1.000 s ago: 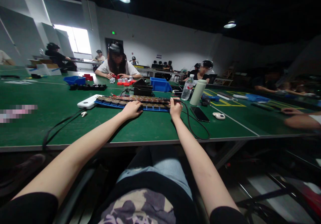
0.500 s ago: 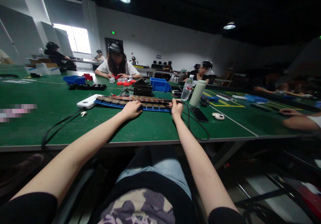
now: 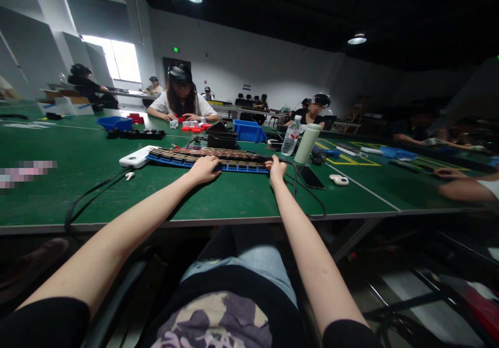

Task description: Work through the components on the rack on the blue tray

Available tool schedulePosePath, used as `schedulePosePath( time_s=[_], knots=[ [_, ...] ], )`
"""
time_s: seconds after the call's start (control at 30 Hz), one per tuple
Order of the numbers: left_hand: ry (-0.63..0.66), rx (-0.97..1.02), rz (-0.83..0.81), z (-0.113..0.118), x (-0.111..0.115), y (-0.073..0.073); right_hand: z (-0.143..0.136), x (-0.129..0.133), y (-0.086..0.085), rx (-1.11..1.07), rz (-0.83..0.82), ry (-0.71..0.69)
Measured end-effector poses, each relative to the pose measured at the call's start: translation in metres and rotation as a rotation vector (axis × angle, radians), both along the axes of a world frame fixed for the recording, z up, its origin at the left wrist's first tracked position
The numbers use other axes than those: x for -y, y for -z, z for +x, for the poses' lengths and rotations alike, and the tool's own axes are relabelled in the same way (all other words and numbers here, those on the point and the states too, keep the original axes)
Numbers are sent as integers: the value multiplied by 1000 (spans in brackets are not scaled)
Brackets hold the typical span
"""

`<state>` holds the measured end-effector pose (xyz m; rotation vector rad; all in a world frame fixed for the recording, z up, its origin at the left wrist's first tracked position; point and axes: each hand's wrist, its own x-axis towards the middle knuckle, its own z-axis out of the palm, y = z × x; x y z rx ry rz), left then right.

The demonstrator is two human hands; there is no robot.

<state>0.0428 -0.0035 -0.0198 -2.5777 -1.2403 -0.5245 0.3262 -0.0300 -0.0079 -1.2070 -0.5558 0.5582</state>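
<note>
A long bundle of wires (image 3: 179, 153), with gold, dark and reddish strands, lies across the table on a blue ribbed holder (image 3: 241, 169). My left hand (image 3: 205, 169) rests over the front middle of it, fingers together and curled on the holder's edge and a dark part there. At the right end, my right hand (image 3: 276, 170) has its fingers closed on the bundle, near a black cable (image 3: 295, 184). What lies under its fingertips is mostly hidden.
Left of the bundle are a white power bank (image 3: 136, 156) and an earbud (image 3: 130, 176). A phone (image 3: 311, 177), earbud case (image 3: 339, 180), green flask (image 3: 307, 144) and water bottle (image 3: 290, 136) stand to the right. Behind is a blue bin (image 3: 249, 131); a co-worker (image 3: 180, 95) sits opposite.
My right hand has shifted slightly to the right along the bundle's end, and its fingers have changed position. My left hand stays nearly still.
</note>
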Motion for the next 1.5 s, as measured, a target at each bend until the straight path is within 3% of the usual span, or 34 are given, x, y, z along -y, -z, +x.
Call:
schedulePosePath(
  time_s=[0.93, 1.5],
  knots=[
    [-44, -44, -6, 2, 5, -4, 11, -16, 17, 164, -48, 43],
    [-26, -27, -1, 0, 1, 0, 10, -14, 16, 172, -59, 58]
  ],
)
